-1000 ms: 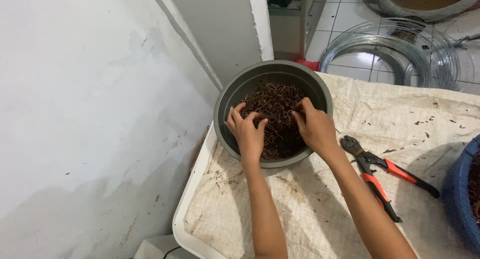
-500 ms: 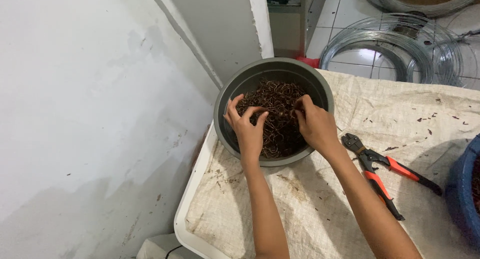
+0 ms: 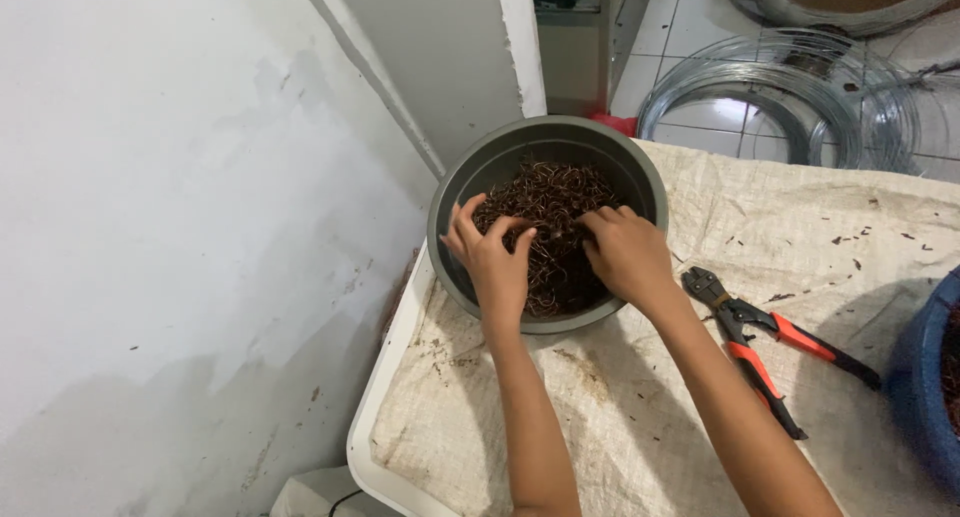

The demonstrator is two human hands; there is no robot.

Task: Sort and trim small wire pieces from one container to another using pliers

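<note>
Grey basin [image 3: 470,192] upright, mouth upward; both hands' curled grips among rusty hooks [image 3: 555,192].

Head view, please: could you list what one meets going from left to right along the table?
Left hand → right hand, both in the grey bowl → red-handled cutters → blue tub.

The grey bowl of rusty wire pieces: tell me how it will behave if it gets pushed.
The grey bowl probably feels heavy, since wire pieces fill it. It would likely drag rather than slide on the coarse cloth. Its wide base makes tipping unlikely.
</note>
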